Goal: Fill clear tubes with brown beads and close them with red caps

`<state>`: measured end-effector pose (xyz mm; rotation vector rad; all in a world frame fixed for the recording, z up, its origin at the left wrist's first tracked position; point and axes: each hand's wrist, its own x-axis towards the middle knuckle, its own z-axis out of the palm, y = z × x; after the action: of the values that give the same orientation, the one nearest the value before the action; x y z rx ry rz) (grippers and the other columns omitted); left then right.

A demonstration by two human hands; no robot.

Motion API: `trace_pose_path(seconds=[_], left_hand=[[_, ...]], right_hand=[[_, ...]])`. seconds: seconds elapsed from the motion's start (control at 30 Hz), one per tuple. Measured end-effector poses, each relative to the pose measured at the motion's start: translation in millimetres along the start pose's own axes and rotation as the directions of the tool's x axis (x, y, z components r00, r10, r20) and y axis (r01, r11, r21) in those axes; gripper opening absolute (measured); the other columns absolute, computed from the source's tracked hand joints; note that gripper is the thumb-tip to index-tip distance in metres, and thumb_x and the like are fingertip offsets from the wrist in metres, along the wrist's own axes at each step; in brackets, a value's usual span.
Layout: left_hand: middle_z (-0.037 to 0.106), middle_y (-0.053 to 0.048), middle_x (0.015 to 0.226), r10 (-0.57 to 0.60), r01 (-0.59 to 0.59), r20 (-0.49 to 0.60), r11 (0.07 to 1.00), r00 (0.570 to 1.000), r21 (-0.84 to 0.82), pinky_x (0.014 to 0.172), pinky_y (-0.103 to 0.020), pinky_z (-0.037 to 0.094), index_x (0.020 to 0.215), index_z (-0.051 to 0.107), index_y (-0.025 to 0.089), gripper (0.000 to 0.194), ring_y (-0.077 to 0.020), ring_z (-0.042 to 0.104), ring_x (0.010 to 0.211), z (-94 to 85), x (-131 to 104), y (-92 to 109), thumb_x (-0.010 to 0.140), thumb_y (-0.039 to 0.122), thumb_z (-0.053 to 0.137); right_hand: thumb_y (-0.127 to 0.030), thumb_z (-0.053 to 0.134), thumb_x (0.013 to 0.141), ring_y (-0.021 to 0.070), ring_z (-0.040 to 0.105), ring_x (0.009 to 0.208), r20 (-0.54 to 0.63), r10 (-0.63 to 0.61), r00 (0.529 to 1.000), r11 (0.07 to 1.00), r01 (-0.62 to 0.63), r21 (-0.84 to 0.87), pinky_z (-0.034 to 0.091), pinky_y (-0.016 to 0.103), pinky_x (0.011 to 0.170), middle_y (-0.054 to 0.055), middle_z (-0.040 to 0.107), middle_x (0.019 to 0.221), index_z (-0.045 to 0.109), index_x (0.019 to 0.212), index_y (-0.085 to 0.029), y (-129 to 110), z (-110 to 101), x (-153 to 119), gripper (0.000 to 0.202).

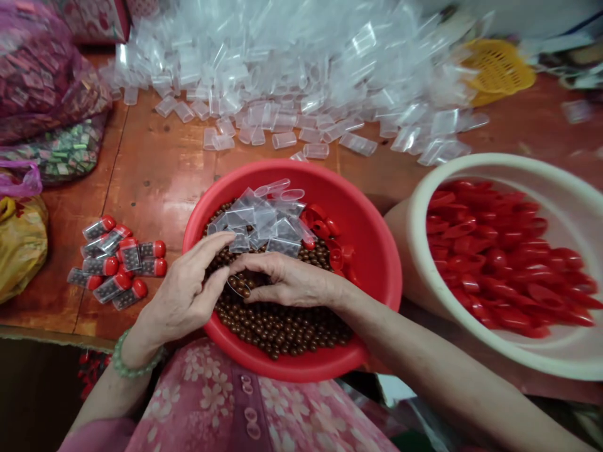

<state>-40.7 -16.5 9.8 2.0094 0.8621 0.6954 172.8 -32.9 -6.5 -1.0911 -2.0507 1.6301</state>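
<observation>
Over the red basin, my left hand and my right hand meet around a small clear plastic case. The oval open end of the case faces me, with a few brown beads showing inside. My right thumb and fingers close on its right side; my left thumb presses its left edge, and my left fingers are curled behind. Much of the case is hidden by the hands. Brown beads fill the basin below, with empty clear cases and red caps lying on top.
Several filled, red-capped cases lie on the wooden table at left. A heap of clear cases spreads across the back, beside a yellow basket. A white tub of red caps stands right; filled bags sit far left.
</observation>
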Motion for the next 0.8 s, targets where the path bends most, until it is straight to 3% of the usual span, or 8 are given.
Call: trace_pose_path(seconds=[0.1, 0.17, 0.27, 0.43, 0.53, 0.67, 0.73, 0.8], left_hand=[[0.041, -0.019, 0.150, -0.078, 0.125, 0.194, 0.962, 0.978, -0.242, 0.106, -0.041, 0.048, 0.148, 0.028, 0.018, 0.067, -0.0263, 0.049, 0.133, -3.5, -3.8, 4.7, 0.087, 0.012, 0.054], [0.037, -0.019, 0.152, -0.090, 0.164, 0.271, 0.950, 0.958, -0.265, 0.107, -0.043, 0.046, 0.150, 0.026, 0.018, 0.075, -0.0277, 0.047, 0.135, -0.5, -0.8, 4.4, 0.084, 0.015, 0.060], [0.049, -0.018, 0.144, -0.137, 0.202, 0.328, 0.964, 0.935, -0.172, 0.109, -0.046, 0.044, 0.145, 0.036, 0.015, 0.070, -0.0282, 0.051, 0.131, 7.5, 7.9, 3.5, 0.082, 0.021, 0.065], [0.069, -0.010, 0.122, -0.178, 0.236, 0.312, 0.959, 0.933, -0.157, 0.096, -0.037, 0.054, 0.133, 0.055, 0.019, 0.045, -0.0235, 0.066, 0.111, 11.4, 15.5, 6.4, 0.089, 0.027, 0.059], [0.074, -0.008, 0.109, -0.173, 0.227, 0.276, 0.957, 0.945, -0.178, 0.087, -0.032, 0.057, 0.118, 0.065, 0.019, 0.032, -0.0216, 0.070, 0.098, 6.9, 15.6, 9.2, 0.088, 0.028, 0.061], [0.073, -0.008, 0.109, -0.105, 0.174, 0.280, 0.956, 0.954, -0.236, 0.088, -0.030, 0.056, 0.107, 0.069, 0.020, 0.022, -0.0211, 0.069, 0.101, 5.6, 15.4, 12.9, 0.088, 0.025, 0.060], [0.072, -0.008, 0.112, -0.100, 0.161, 0.280, 0.966, 0.955, -0.201, 0.089, -0.030, 0.055, 0.110, 0.067, 0.021, 0.023, -0.0202, 0.069, 0.101, 8.2, 16.0, 13.1, 0.089, 0.024, 0.059], [0.071, -0.008, 0.113, -0.100, 0.153, 0.268, 0.971, 0.958, -0.184, 0.088, -0.029, 0.055, 0.113, 0.066, 0.021, 0.025, -0.0197, 0.069, 0.100, 11.5, 17.7, 12.2, 0.089, 0.023, 0.058]], right_hand=[[-0.018, 0.060, 0.085, 0.0169, 0.062, 0.101, -0.074, -0.013, 0.997, 0.999, 0.017, 0.047, 0.047, 0.033, 0.093, 0.006, 0.067, 0.111, 0.059, 0.118, -0.016, -8.6, -7.6, -8.4, 0.033], [-0.016, 0.059, 0.085, 0.0166, 0.063, 0.103, -0.108, -0.043, 0.993, 0.997, 0.049, 0.062, 0.048, 0.032, 0.093, 0.006, 0.069, 0.112, 0.059, 0.119, -0.016, -14.0, -10.1, -12.3, 0.034], [-0.012, 0.057, 0.087, 0.0156, 0.064, 0.105, -0.130, -0.094, 0.987, 0.995, 0.097, 0.017, 0.048, 0.030, 0.094, 0.005, 0.070, 0.112, 0.061, 0.121, -0.019, -22.1, -8.5, -16.1, 0.035], [-0.018, 0.055, 0.092, 0.0154, 0.067, 0.104, -0.262, -0.163, 0.951, 0.978, 0.122, -0.168, 0.050, 0.029, 0.093, 0.008, 0.071, 0.114, 0.063, 0.119, -0.017, -25.6, -5.1, -33.2, 0.029], [-0.019, 0.056, 0.091, 0.0166, 0.067, 0.104, -0.392, -0.086, 0.916, 0.962, -0.027, -0.272, 0.051, 0.029, 0.092, 0.009, 0.071, 0.115, 0.061, 0.123, -0.017, -17.3, -14.8, -55.5, 0.032], [-0.019, 0.050, 0.092, 0.0191, 0.068, 0.097, -0.627, 0.117, 0.770, 0.877, -0.377, -0.299, 0.051, 0.033, 0.089, 0.006, 0.073, 0.107, 0.065, 0.112, -0.019, -3.6, -34.3, -83.9, 0.025], [-0.019, 0.049, 0.092, 0.0200, 0.068, 0.092, -0.640, 0.198, 0.742, 0.815, -0.488, -0.314, 0.051, 0.034, 0.085, 0.006, 0.074, 0.102, 0.067, 0.105, -0.019, 0.9, -39.7, -90.2, 0.022], [-0.018, 0.049, 0.091, 0.0206, 0.068, 0.090, -0.616, 0.257, 0.745, 0.763, -0.548, -0.344, 0.050, 0.034, 0.084, 0.006, 0.073, 0.100, 0.067, 0.102, -0.018, 3.8, -40.9, -89.9, 0.021]])
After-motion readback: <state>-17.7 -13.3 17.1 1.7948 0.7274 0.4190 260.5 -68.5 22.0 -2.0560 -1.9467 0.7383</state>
